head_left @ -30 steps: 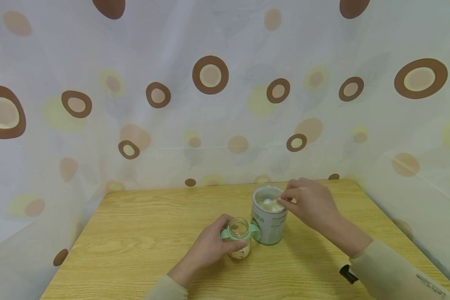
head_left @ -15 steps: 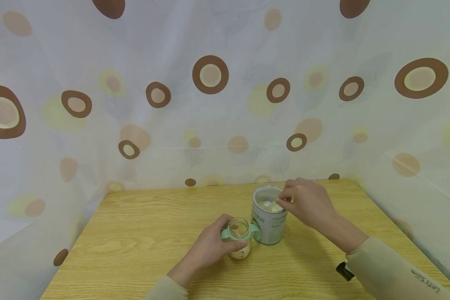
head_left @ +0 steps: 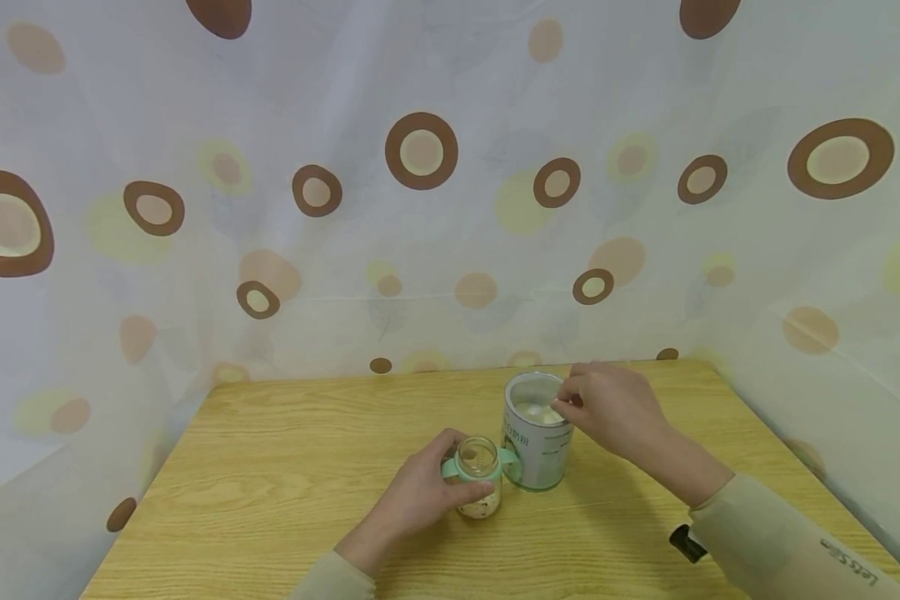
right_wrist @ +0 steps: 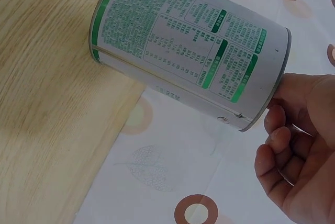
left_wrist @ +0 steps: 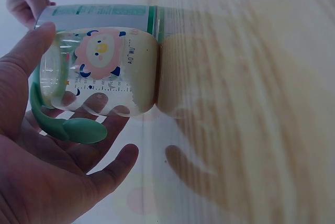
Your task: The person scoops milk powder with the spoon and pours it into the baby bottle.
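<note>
My left hand (head_left: 423, 487) holds a clear baby bottle (left_wrist: 138, 77) that stands upright on the table, thumb on its near side and fingers behind. The bottle is uncapped, has mint-green side handles (left_wrist: 84, 131) and a printed cartoon animal, and pale powder fills its lower part. Just right of it stands an open milk powder can (head_left: 540, 458), grey-white with green print. Over the can's right rim, my right hand (head_left: 611, 410) pinches the handle of a scoop whose bowl is down in the pale powder (head_left: 534, 410). In the right wrist view, that hand's fingers hide the handle.
The wood-grain table (head_left: 292, 450) reaches back to a patterned curtain (head_left: 420, 250), which also closes in both sides. A black device (head_left: 687, 543) hangs by the right sleeve cuff (head_left: 727, 512).
My right hand has shifted slightly left and down, and the white scoop at its fingertips shows less, lower in the can. The left hand and bottle have not moved.
</note>
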`<action>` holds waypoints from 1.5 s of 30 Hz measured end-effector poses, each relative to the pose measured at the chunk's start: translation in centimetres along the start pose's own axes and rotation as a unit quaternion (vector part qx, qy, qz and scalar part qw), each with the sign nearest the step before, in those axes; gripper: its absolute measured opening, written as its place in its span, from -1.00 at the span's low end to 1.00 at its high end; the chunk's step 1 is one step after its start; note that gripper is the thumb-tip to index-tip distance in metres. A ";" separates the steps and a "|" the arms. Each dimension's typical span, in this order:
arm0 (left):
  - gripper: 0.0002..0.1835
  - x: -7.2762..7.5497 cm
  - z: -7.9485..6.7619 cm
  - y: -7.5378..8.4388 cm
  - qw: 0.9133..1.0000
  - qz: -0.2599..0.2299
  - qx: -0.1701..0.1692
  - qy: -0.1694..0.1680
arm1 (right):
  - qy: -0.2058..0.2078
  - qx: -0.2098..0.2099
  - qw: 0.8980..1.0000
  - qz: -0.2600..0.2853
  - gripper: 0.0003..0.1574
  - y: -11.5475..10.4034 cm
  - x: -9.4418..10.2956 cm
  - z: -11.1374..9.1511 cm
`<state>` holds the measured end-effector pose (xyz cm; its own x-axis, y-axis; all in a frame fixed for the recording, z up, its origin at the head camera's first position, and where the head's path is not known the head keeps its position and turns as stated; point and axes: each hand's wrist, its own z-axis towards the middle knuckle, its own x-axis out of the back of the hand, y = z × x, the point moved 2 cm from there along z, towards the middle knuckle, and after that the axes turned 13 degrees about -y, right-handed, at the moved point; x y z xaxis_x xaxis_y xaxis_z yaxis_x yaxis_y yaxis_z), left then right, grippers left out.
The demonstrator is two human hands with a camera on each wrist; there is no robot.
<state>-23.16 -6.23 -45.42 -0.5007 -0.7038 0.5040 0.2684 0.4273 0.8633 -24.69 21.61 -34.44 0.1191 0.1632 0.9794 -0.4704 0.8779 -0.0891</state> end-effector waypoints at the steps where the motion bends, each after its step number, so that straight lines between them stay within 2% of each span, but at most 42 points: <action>1: -0.35 0.0 0.0 0.0 1.000 0.000 0.000 0.000 | -0.003 -0.001 1.000 0.003 -0.84 0.0 0.0 0.0; 13: -0.33 0.0 0.1 -0.1 1.000 0.003 0.002 0.002 | -0.036 -0.009 0.998 0.056 -0.80 -0.3 0.0 0.2; 18: -0.33 0.0 0.1 -0.1 1.000 0.003 0.003 0.001 | -0.056 -0.014 0.995 0.082 -0.73 -0.3 0.0 0.3; 35: -0.32 0.1 0.0 -0.1 1.000 0.002 -0.004 -0.001 | -0.092 -0.043 0.983 0.153 -0.79 0.0 -0.3 0.4; 45: -0.32 0.0 0.1 -0.1 1.000 0.003 -0.001 0.000 | -0.099 -0.061 0.970 0.212 -0.77 0.5 0.0 0.1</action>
<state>-23.31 -6.24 -45.51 -0.4981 -0.7015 0.5098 0.2741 0.4304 0.8600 -25.00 21.95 -34.48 -0.2377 0.4419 0.8650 -0.3328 0.7996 -0.4999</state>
